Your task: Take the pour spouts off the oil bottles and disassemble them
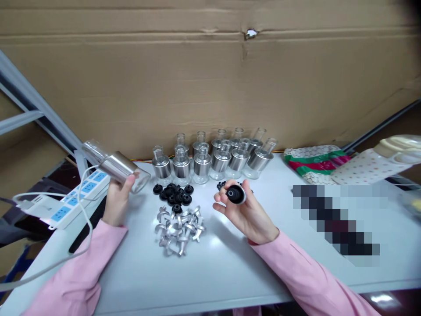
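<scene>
At the left, my left hand (pixel 119 197) is wrapped round a glass bottle with a metal sleeve (pixel 118 166), tilted with its neck up and left. My right hand (pixel 245 210) holds a small metal-rimmed cap with a black inside (pixel 236 194), its opening facing me. Between my hands lie a heap of black round stoppers (pixel 174 193) and, nearer me, a pile of silver metal pieces (pixel 180 230). Behind them, several sleeved glass bottles (pixel 201 166) stand in two rows. Some small black parts are partly hidden behind my right hand.
A white power strip (pixel 79 199) with cables lies at the left edge of the table (pixel 197 281). On the right are a patterned cloth or bag (pixel 315 164), a dotted white object (pixel 362 169) and a pixelated dark area. A cardboard wall (pixel 184 87) closes the back.
</scene>
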Motion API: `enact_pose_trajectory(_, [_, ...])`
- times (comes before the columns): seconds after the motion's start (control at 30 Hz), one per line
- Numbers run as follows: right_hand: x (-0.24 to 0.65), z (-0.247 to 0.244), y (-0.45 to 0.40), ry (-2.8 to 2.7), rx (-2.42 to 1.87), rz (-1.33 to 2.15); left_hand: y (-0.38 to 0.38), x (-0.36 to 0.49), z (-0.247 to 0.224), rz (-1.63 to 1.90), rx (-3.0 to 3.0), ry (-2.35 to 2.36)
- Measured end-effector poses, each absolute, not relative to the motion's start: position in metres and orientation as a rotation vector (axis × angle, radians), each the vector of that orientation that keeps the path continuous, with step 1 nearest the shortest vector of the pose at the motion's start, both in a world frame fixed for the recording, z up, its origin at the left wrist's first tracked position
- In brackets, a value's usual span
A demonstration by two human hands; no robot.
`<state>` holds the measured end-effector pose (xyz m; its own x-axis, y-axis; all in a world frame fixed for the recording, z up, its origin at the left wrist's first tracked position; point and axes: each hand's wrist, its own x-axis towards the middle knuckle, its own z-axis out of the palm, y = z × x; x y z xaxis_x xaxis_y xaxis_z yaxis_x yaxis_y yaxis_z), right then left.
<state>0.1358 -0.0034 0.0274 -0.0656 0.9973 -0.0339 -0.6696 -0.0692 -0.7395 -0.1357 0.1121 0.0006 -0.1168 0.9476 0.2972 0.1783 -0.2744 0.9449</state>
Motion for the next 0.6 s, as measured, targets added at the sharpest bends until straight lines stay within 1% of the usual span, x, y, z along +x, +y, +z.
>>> enact_pose_trajectory(0.07, [0.137,0.027,-0.002,-0.645,-0.676,1.531,0.132,-0.14,-0.003,1.46,1.487,1.326])
enact_pose_trajectory(0.13, [0.139,0.026,-0.002,-0.64,-0.703,1.511,0.15,-0.142,-0.008,1.41,1.617,1.488])
enact_pose_trajectory(0.23, [0.141,0.024,0.0,-0.623,-0.735,1.48,0.169,-0.139,-0.016,1.376,1.683,1.549])
enact_pose_trajectory(0.6, [0.146,0.02,0.005,-0.548,-0.781,1.334,0.189,-0.125,-0.029,1.308,1.693,1.56])
